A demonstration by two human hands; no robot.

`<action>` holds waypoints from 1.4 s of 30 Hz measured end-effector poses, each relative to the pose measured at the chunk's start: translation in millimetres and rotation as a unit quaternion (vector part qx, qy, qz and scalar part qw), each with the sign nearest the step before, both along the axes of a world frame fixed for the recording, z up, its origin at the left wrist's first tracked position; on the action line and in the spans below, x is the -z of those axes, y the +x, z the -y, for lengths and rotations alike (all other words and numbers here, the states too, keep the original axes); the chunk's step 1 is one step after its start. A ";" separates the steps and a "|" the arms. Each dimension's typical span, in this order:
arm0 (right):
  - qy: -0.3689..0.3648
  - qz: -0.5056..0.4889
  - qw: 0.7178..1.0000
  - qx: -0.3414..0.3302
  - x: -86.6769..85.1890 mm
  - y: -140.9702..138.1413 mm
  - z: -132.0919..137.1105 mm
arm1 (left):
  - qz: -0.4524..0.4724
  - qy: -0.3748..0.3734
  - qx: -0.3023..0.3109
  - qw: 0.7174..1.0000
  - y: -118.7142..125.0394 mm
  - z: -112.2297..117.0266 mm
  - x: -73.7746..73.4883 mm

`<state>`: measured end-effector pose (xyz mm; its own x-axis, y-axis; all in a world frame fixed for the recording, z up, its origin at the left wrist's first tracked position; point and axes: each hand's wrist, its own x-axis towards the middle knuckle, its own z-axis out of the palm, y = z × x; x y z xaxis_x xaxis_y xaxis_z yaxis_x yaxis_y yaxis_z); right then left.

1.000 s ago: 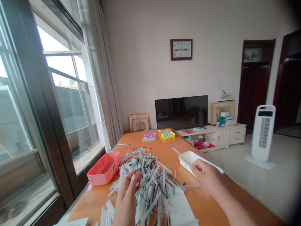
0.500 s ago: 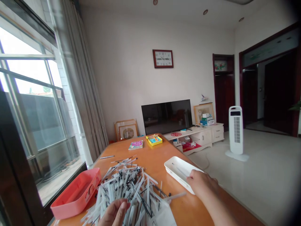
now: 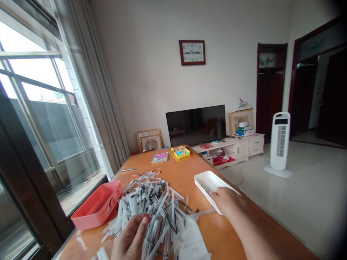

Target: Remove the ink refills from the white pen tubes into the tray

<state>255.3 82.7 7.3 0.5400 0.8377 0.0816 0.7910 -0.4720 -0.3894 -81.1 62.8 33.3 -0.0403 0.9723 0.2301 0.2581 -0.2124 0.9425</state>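
Observation:
A heap of white pen tubes and black refills (image 3: pixel 151 206) lies on the orange table (image 3: pixel 184 173). My left hand (image 3: pixel 130 240) rests on the near side of the heap, its fingers curled over some tubes. My right hand (image 3: pixel 227 202) sits at the near end of a white tray (image 3: pixel 207 180), its fingers closed. A clear tube (image 3: pixel 202 213) sticks out to the left from under this hand. A sheet of white paper (image 3: pixel 191 243) lies between my two hands.
A pink box (image 3: pixel 94 207) stands open left of the heap, near the window. Further back on the table lie a lone pen (image 3: pixel 128 169), a small book (image 3: pixel 159 157) and a yellow box (image 3: pixel 181 152). The table's right edge drops to the floor. A white tower fan (image 3: pixel 280 144) stands beyond.
The view swung up and right, then settled a little lower. My right hand stayed at the tray's near end with the clear tube. My left hand stayed on the heap.

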 end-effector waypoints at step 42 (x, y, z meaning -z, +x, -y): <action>0.075 -0.032 0.951 -0.297 37.5 -130.1 7.0 | -0.278 -0.002 0.008 0.960 -16.1 1.6 21.3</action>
<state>125.2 75.6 -30.2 -0.0177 0.9780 0.2079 0.8732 0.1164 -0.4732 -97.1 61.2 12.0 0.1034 0.9726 0.2084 0.7189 -0.2179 0.6601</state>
